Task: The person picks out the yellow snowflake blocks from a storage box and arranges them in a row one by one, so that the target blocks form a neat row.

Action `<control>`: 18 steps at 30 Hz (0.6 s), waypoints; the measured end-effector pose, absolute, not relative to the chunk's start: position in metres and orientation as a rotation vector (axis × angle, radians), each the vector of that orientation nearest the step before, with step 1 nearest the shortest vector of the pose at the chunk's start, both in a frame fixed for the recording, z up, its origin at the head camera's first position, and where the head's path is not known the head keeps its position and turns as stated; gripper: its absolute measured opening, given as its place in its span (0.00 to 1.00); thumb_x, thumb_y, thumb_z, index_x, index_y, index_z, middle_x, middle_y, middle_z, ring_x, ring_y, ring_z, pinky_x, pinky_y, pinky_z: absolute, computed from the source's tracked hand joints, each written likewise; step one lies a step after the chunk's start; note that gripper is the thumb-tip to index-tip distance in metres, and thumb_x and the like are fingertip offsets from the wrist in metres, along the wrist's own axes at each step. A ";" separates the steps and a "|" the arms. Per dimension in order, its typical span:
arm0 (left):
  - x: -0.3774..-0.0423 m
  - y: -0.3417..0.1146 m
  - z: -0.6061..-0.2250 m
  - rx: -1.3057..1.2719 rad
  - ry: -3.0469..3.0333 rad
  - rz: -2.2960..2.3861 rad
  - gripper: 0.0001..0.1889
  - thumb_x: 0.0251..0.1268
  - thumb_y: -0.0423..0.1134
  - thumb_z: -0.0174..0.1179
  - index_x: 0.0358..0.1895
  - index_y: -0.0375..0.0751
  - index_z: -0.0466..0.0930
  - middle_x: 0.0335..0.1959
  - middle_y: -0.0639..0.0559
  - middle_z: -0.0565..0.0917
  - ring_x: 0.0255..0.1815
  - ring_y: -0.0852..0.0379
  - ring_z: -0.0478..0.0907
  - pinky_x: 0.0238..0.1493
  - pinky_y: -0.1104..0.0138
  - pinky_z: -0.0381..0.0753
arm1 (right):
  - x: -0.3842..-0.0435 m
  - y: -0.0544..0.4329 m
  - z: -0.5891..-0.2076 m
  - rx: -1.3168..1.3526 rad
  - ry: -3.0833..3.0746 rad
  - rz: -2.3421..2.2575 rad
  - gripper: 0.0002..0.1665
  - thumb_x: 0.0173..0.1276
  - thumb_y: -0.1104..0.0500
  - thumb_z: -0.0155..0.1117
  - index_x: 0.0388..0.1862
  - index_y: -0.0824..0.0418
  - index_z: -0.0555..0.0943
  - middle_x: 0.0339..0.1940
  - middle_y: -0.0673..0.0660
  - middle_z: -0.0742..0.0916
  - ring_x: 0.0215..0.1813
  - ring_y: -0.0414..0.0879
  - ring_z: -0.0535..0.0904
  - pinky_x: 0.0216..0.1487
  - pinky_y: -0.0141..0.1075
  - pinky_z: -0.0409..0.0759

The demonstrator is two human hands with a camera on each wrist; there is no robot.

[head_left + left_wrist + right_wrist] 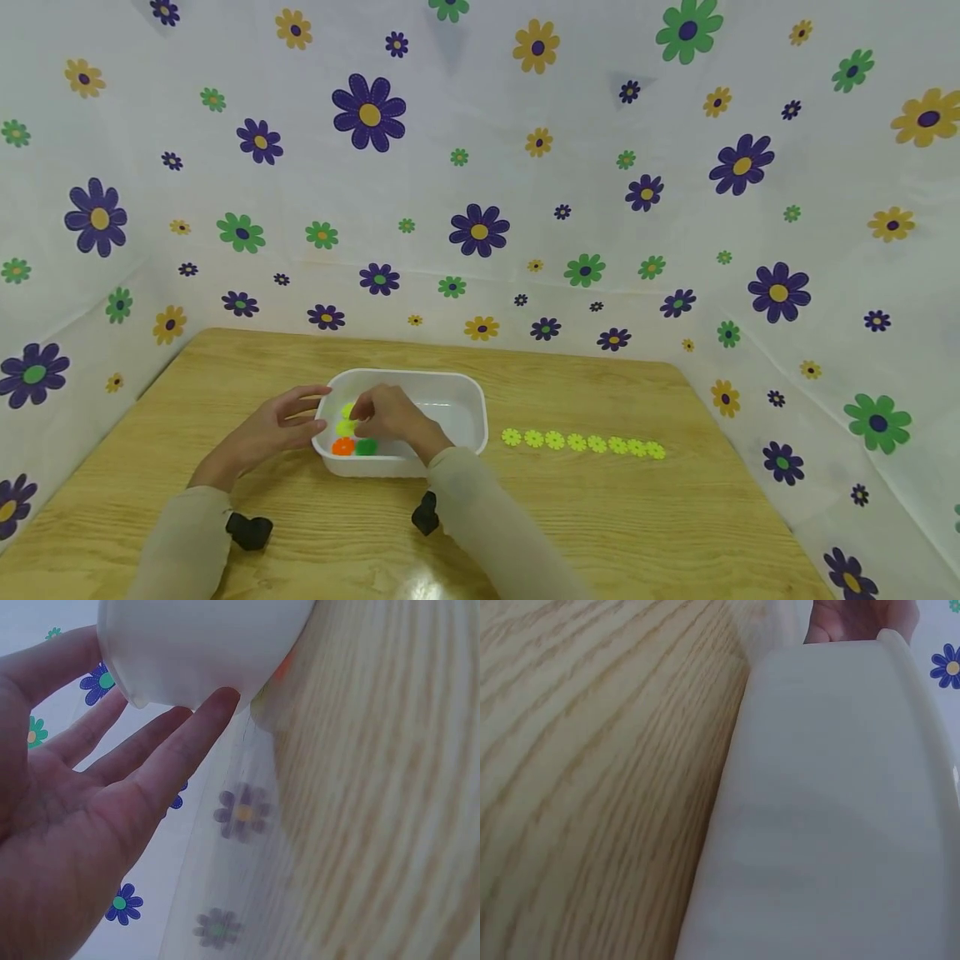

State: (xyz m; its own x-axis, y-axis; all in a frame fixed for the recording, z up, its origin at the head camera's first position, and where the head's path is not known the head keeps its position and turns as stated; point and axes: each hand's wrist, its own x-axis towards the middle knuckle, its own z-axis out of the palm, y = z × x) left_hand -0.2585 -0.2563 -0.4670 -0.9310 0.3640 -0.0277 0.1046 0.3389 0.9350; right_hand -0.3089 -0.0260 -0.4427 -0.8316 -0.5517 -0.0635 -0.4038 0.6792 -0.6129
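Note:
A white plastic tub (457,387) stands on the wooden table. My left hand (273,429) is at its left end, fingertips touching the wall and rim; in the left wrist view the left hand's fingers (161,750) are extended, not wrapped round it. My right hand (393,414) reaches down into the tub, fingers bent, fingertips at the yellow flower pieces (345,428). Whether they pinch one is hidden. Beside these, on the tub floor, lie an orange flower piece (343,447) and a green one (366,447). The right wrist view shows mostly the tub's outer wall (832,802).
To the right of the tub, several yellow flower pieces (576,442) lie in a line on the table (600,517), the rightmost ones close together or touching. A white flower-printed sheet (420,183) hangs behind the table and along both sides.

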 end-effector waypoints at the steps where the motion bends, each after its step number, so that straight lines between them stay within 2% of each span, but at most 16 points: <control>1: -0.259 -0.256 -0.467 0.424 2.372 1.628 0.35 0.77 0.45 0.60 0.81 0.42 0.56 0.81 0.29 0.57 0.77 0.24 0.63 0.61 0.54 0.87 | -0.308 -0.027 -0.443 -0.770 2.650 -0.877 0.10 0.64 0.63 0.76 0.44 0.62 0.90 0.39 0.53 0.91 0.36 0.37 0.77 0.43 0.22 0.78; 18: -0.258 -0.257 -0.466 0.445 2.350 1.648 0.36 0.77 0.45 0.60 0.81 0.40 0.56 0.81 0.28 0.58 0.76 0.24 0.64 0.62 0.53 0.86 | -0.305 -0.048 -0.445 -0.718 2.675 -0.827 0.12 0.62 0.64 0.77 0.46 0.60 0.90 0.41 0.52 0.92 0.38 0.36 0.79 0.46 0.22 0.80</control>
